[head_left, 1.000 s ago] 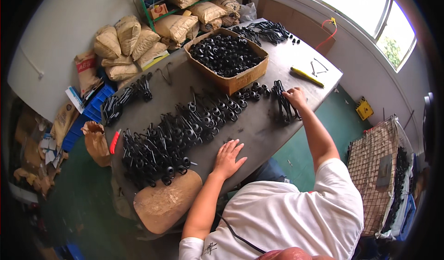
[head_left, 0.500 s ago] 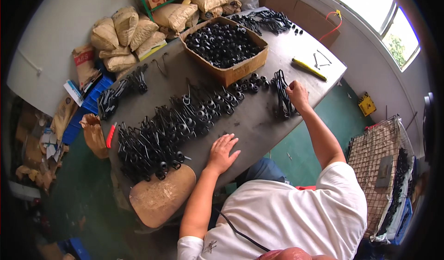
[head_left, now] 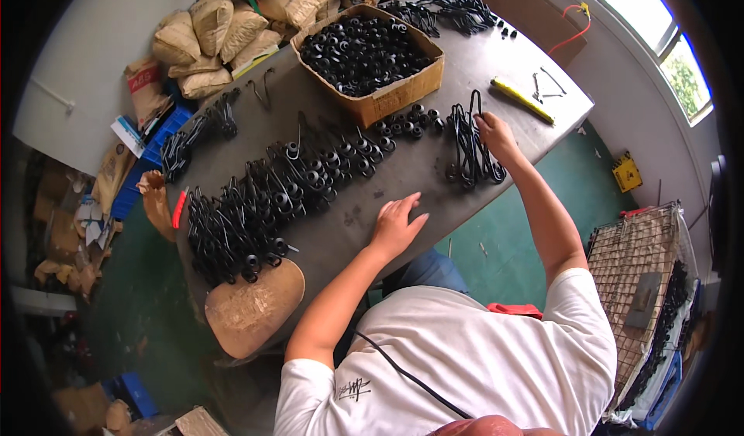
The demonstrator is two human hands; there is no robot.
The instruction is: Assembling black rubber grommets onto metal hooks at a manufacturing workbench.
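Observation:
My right hand (head_left: 497, 139) has its fingers closed at the top of a bundle of black looped wire pieces (head_left: 463, 151) near the table's right edge. One loop there stands higher than the others, against my fingertips. Over the near edge of the grey table (head_left: 422, 174), my left hand (head_left: 397, 225) has its fingers stretched out and holds nothing. Left of it runs a long row of black wire pieces with round knobs (head_left: 267, 203). Several loose black knobs (head_left: 407, 124) lie between that row and the bundle.
A cardboard box (head_left: 395, 99) full of black knobs stands mid-table. Beyond it are more black wires (head_left: 457, 11); a yellow tool (head_left: 523, 101) lies to its right. Another wire pile (head_left: 203, 135) is at far left. A wooden stool seat (head_left: 256, 308) sits by the near left corner.
My left hand has moved right and slightly up, off toward the bundle. My right hand stays at the bundle, where one black loop now rises higher. The view has shifted a little.

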